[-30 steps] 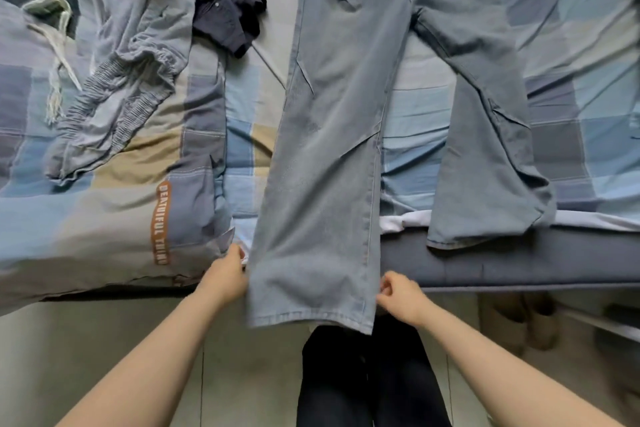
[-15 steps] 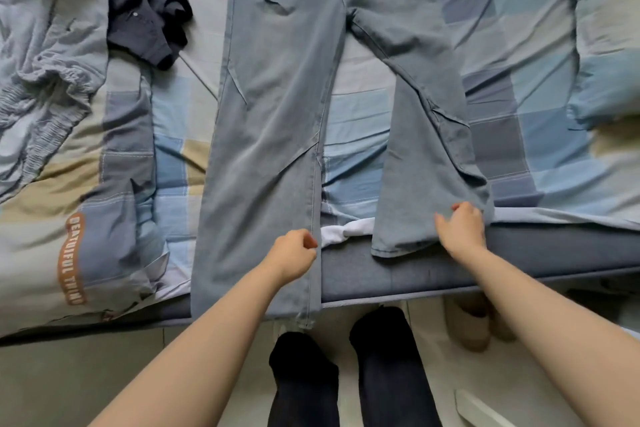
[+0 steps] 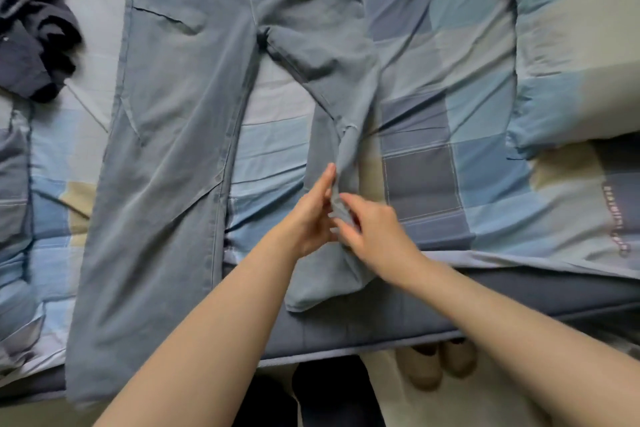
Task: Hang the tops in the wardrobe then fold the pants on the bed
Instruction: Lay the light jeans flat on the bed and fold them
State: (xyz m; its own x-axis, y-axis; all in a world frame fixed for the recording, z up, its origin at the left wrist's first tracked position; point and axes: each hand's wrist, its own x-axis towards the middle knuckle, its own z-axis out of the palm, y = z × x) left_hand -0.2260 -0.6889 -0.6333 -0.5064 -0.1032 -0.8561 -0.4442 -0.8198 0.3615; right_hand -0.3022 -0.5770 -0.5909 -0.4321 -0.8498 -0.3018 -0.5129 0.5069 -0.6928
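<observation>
Light blue jeans (image 3: 187,107) lie spread on the bed, legs pointing toward me. The left leg runs flat over the bed's front edge. The right leg (image 3: 322,274) is bunched into a narrow ridge near its lower part. My left hand (image 3: 313,215) lies with straight fingers against the left side of that ridge. My right hand (image 3: 370,229) pinches the raised fold of fabric from the right. Both hands meet just above the bed's edge.
A dark navy garment (image 3: 34,42) lies crumpled at the top left. The patchwork blue and beige quilt (image 3: 450,87) covers the bed, with a bulky fold (image 3: 575,55) at the right. The dark mattress edge (image 3: 415,319) runs across the front; slippers (image 3: 436,364) sit on the floor below.
My left hand left the jeans' left leg and came over to the right leg. My right hand slid inward along that leg, gathering it into a ridge. The view shifted right.
</observation>
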